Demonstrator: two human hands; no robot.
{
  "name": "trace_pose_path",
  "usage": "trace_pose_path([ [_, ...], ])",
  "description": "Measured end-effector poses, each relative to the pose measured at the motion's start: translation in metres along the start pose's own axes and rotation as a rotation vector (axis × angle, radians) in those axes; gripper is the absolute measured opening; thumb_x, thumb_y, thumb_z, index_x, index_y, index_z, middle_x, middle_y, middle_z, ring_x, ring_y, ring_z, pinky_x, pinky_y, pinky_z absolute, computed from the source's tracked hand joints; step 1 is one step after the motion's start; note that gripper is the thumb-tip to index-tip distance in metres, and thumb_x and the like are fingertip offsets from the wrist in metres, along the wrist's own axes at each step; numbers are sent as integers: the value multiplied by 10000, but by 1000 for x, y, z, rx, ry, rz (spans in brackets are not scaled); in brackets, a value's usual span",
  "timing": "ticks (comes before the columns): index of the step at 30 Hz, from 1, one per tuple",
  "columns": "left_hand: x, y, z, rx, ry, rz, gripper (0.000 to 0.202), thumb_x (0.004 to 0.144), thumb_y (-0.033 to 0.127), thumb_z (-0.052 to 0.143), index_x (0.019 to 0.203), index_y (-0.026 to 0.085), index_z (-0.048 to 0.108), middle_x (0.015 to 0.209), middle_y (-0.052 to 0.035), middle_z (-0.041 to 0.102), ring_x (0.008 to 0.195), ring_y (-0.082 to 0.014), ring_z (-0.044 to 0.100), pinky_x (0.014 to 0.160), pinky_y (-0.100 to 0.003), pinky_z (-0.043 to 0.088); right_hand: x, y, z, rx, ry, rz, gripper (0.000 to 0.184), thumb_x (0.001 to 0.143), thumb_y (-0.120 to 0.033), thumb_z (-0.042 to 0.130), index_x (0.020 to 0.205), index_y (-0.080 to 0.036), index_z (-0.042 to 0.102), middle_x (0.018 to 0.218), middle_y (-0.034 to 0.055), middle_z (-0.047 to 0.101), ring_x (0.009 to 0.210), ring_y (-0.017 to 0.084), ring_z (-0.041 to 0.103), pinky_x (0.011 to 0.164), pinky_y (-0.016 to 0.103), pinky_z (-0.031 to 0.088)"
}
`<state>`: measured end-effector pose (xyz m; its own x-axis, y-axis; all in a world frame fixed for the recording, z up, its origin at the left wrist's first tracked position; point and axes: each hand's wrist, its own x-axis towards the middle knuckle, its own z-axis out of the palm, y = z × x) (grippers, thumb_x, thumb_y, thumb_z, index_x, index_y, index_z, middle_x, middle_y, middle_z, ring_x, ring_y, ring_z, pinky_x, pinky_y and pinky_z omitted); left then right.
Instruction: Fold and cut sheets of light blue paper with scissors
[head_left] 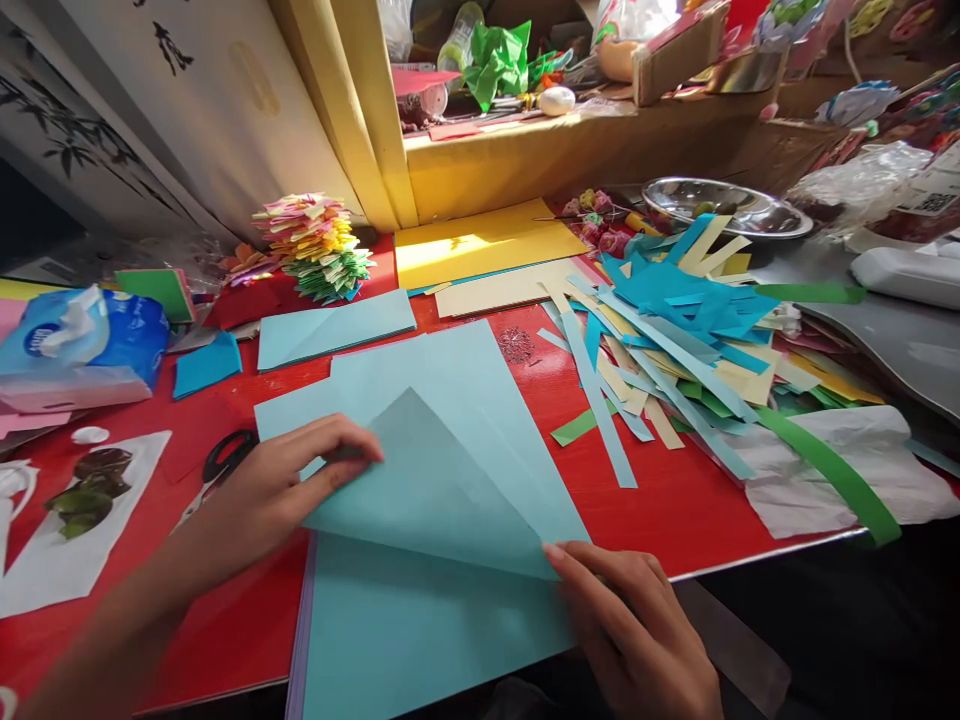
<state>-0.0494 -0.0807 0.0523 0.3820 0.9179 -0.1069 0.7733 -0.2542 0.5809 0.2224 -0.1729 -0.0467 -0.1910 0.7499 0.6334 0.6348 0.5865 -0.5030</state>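
A light blue paper sheet [450,470] lies on the red table [675,500] with one corner folded over into a triangle. My left hand [285,490] pinches the left tip of that folded flap, fingers closed on the paper. My right hand [637,630] presses the fold's lower right corner with its fingertips, fingers curled together. Under the sheet lies a stack of more light blue paper [405,640] that reaches over the table's front edge.
Black-handled scissors [225,460] lie just left of my left hand. A pile of blue, cream and green paper strips [675,340] fills the right side. A tissue pack [90,345] sits far left, a stack of folded coloured papers [315,245] behind, a metal bowl [720,205] at back right.
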Motion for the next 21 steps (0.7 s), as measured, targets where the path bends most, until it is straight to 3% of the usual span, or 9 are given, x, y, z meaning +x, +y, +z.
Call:
trace_pose_path([
  [4, 25, -3, 14, 99, -28, 55, 239, 875, 342, 371, 931, 232, 576, 981, -17, 601, 918, -166, 547, 769, -241, 434, -3, 2, -3, -57, -41, -10, 552, 738, 14, 500, 1251, -189, 492, 1099, 143, 581, 812, 184, 584, 654, 314, 460],
  [9, 45, -10, 23, 189, -22, 106, 246, 884, 322, 353, 928, 219, 571, 970, -18, 596, 910, -161, 541, 782, -251, 415, 7, 3, -7, -140, -105, -53, 522, 732, -34, 569, 1235, -159, 503, 1122, 114, 610, 999, 229, 570, 771, 330, 488],
  [15, 56, -11, 29, 210, 31, 59, 264, 879, 330, 351, 977, 234, 576, 987, -23, 582, 901, -168, 546, 785, -267, 422, 17, 7, -11, -222, -192, -234, 328, 771, -95, 536, 1092, -113, 600, 1104, 80, 621, 1072, 218, 555, 892, 319, 481],
  [21, 59, -12, 33, 212, 70, 47, 298, 872, 295, 372, 1060, 282, 602, 936, -14, 552, 835, -138, 548, 732, -225, 422, 13, 9, -13, -259, -298, -260, 355, 789, -156, 540, 1135, -88, 577, 1168, 96, 572, 1092, 227, 536, 915, 311, 485],
])
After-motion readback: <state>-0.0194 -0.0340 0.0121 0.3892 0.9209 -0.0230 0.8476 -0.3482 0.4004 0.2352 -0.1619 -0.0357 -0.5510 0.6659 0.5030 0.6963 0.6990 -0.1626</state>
